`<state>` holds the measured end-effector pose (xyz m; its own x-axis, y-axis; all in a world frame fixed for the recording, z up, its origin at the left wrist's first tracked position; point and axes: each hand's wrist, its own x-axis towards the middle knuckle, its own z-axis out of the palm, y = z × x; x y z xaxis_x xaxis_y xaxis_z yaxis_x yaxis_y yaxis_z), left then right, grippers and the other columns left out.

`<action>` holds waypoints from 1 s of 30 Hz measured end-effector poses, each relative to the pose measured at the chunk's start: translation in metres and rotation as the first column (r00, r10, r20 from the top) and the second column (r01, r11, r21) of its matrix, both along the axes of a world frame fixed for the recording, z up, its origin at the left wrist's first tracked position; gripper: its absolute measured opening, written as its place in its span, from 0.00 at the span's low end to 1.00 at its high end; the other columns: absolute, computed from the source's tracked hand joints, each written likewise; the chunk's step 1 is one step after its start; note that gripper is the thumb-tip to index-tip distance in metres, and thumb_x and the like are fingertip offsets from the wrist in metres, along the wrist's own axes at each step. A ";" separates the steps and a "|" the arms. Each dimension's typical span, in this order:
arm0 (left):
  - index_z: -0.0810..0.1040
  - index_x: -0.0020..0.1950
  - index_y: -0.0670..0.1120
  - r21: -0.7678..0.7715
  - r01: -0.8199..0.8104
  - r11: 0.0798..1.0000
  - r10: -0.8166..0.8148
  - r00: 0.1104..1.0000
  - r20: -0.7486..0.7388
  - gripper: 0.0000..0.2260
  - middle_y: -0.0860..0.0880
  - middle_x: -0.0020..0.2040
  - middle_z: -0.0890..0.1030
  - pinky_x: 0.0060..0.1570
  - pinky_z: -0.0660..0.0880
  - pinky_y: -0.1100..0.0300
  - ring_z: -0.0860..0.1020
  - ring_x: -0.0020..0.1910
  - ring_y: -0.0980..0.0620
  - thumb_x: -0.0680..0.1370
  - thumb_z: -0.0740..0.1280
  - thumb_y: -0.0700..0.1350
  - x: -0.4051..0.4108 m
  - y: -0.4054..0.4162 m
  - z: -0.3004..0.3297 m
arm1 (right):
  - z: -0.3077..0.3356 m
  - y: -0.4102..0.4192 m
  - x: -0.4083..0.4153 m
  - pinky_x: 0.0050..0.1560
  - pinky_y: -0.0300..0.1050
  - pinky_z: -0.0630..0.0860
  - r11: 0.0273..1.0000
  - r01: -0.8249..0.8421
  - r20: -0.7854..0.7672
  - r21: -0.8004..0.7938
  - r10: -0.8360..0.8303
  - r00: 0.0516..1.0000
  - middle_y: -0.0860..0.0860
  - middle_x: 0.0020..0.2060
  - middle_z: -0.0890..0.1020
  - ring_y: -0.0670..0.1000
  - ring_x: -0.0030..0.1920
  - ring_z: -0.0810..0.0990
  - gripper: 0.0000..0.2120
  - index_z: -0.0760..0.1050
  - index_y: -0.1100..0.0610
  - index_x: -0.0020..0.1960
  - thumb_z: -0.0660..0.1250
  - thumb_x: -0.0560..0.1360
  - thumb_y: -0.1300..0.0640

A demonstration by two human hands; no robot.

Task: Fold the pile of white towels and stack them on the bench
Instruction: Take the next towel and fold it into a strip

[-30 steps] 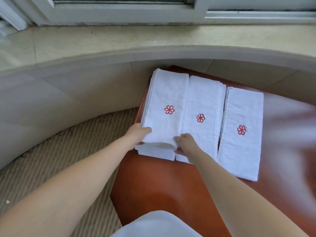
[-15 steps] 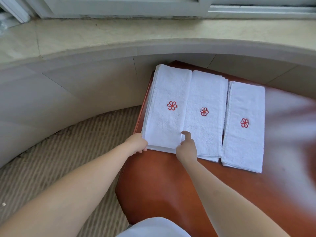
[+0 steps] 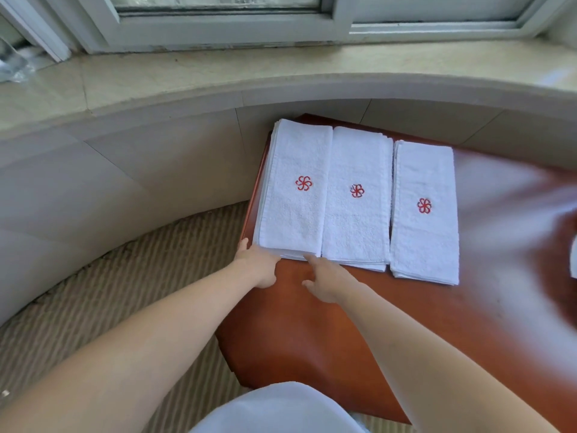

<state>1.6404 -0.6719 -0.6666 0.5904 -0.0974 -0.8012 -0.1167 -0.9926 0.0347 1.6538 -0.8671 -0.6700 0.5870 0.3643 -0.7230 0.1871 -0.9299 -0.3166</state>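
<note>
Head view: three stacks of folded white towels lie side by side on the bench (image 3: 343, 323), at its far end. The left stack (image 3: 293, 195) sits at the bench's left edge. The left hand (image 3: 259, 267) and right hand (image 3: 324, 279) touch its near edge, fingers relaxed, gripping nothing. Judged soft, light and limp; best lifted under the near folded edge, both corners supported.
</note>
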 end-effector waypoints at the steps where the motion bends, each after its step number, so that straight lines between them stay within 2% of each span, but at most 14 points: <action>1: 0.60 0.82 0.55 -0.013 0.005 1.000 -0.004 1.000 0.026 0.27 0.48 0.80 0.64 0.79 0.44 0.40 0.59 0.79 0.44 0.82 0.59 0.54 0.000 -0.008 0.008 | 0.008 -0.008 -0.001 0.72 0.56 0.69 0.999 0.032 0.016 0.015 -0.032 0.999 0.55 0.76 0.68 0.59 0.74 0.68 0.34 0.54 0.51 0.83 0.64 0.82 0.46; 3: 0.60 0.82 0.54 -0.059 0.042 0.997 -0.034 0.992 0.120 0.29 0.48 0.81 0.63 0.78 0.47 0.38 0.60 0.79 0.43 0.82 0.59 0.59 -0.002 -0.029 0.024 | 0.025 -0.029 -0.007 0.74 0.56 0.66 0.996 0.085 0.080 0.034 -0.087 0.993 0.54 0.79 0.65 0.57 0.77 0.65 0.35 0.55 0.51 0.83 0.64 0.82 0.44; 6: 0.59 0.82 0.55 -0.131 0.087 0.988 -0.056 0.972 0.227 0.30 0.49 0.82 0.59 0.79 0.46 0.38 0.57 0.80 0.43 0.81 0.60 0.61 -0.009 -0.074 0.046 | 0.052 -0.071 -0.025 0.75 0.55 0.64 0.990 0.135 0.164 0.029 -0.138 0.977 0.54 0.80 0.62 0.57 0.78 0.63 0.35 0.55 0.52 0.83 0.64 0.82 0.42; 12: 0.61 0.81 0.56 -0.176 0.219 0.960 -0.136 0.910 0.392 0.30 0.51 0.82 0.60 0.78 0.47 0.40 0.58 0.80 0.45 0.81 0.60 0.64 -0.050 -0.188 0.091 | 0.109 -0.186 -0.098 0.72 0.55 0.67 0.952 0.301 0.316 0.050 -0.301 0.900 0.53 0.79 0.63 0.58 0.77 0.64 0.34 0.58 0.53 0.82 0.65 0.81 0.42; 16: 0.63 0.79 0.56 -0.218 0.293 0.931 -0.163 0.866 0.472 0.29 0.52 0.81 0.61 0.78 0.47 0.41 0.59 0.79 0.46 0.80 0.59 0.65 -0.089 -0.270 0.124 | 0.144 -0.273 -0.162 0.74 0.53 0.65 0.911 0.407 0.395 0.073 -0.401 0.827 0.52 0.80 0.62 0.57 0.78 0.62 0.36 0.55 0.52 0.83 0.65 0.81 0.42; 21: 0.64 0.79 0.55 -0.282 0.366 0.887 -0.168 0.824 0.542 0.28 0.52 0.80 0.62 0.77 0.49 0.40 0.60 0.78 0.46 0.81 0.58 0.64 -0.140 -0.368 0.152 | 0.180 -0.362 -0.234 0.72 0.55 0.68 0.855 0.512 0.469 0.083 -0.486 0.737 0.52 0.78 0.64 0.58 0.75 0.66 0.33 0.59 0.51 0.81 0.65 0.81 0.43; 24: 0.65 0.79 0.54 -0.298 0.424 0.855 -0.214 0.812 0.543 0.28 0.51 0.79 0.63 0.77 0.51 0.40 0.60 0.79 0.47 0.81 0.59 0.64 -0.166 -0.421 0.167 | 0.195 -0.408 -0.272 0.71 0.57 0.69 0.805 0.587 0.482 0.087 -0.550 0.682 0.52 0.78 0.63 0.57 0.76 0.65 0.33 0.58 0.49 0.81 0.66 0.81 0.43; 27: 0.66 0.78 0.54 -0.273 0.498 0.823 -0.274 0.770 0.576 0.28 0.52 0.79 0.66 0.75 0.55 0.45 0.62 0.78 0.47 0.81 0.60 0.65 -0.182 -0.470 0.179 | 0.203 -0.449 -0.299 0.72 0.56 0.68 0.756 0.647 0.491 0.094 -0.601 0.631 0.52 0.79 0.62 0.57 0.77 0.63 0.34 0.57 0.50 0.82 0.66 0.80 0.44; 30: 0.65 0.79 0.55 -0.266 0.536 0.801 -0.323 0.761 0.563 0.29 0.51 0.79 0.65 0.77 0.55 0.42 0.63 0.78 0.46 0.81 0.60 0.65 -0.190 -0.512 0.187 | 0.206 -0.485 -0.319 0.73 0.56 0.68 0.698 0.707 0.485 0.116 -0.661 0.573 0.52 0.80 0.60 0.57 0.78 0.63 0.35 0.56 0.50 0.82 0.65 0.80 0.42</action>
<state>1.4501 -1.1843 -0.4795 0.6896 -0.6724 -0.2690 -0.6337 -0.7401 0.2253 1.3344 -1.3519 -0.4644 0.8940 -0.3334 -0.2992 -0.4184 -0.8602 -0.2916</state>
